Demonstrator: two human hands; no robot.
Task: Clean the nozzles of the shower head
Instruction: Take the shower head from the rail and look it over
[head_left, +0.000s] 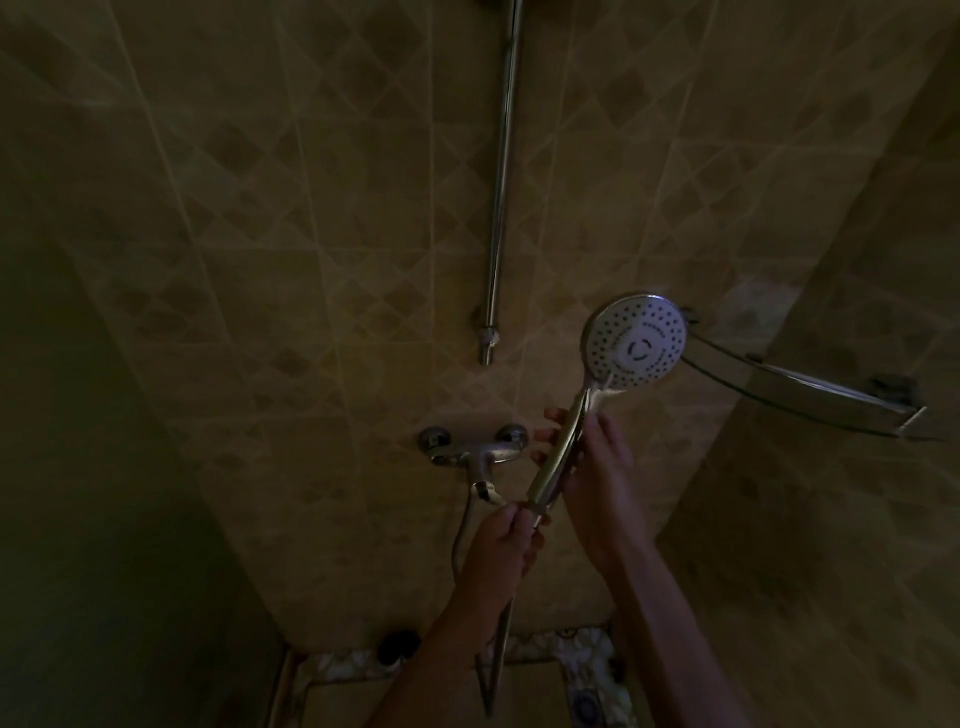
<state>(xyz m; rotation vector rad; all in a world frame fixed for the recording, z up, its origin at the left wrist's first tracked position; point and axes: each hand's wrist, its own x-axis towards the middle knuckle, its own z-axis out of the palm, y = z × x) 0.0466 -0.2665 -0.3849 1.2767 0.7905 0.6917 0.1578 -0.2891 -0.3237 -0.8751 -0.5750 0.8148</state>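
Shower head (635, 340) held up before tiled wall (311, 208), nozzle face toward camera, above both hands. Right hand (597, 467) clenched round handle just below head. Left hand (501, 540) grips handle base at hose (498, 654) joint. Tap (475, 451) left of handle.

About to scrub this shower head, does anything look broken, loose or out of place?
Nothing stands out. The shower head looks intact, off its wall rail, held by the right hand and left hand. Dim light hides fine damage.
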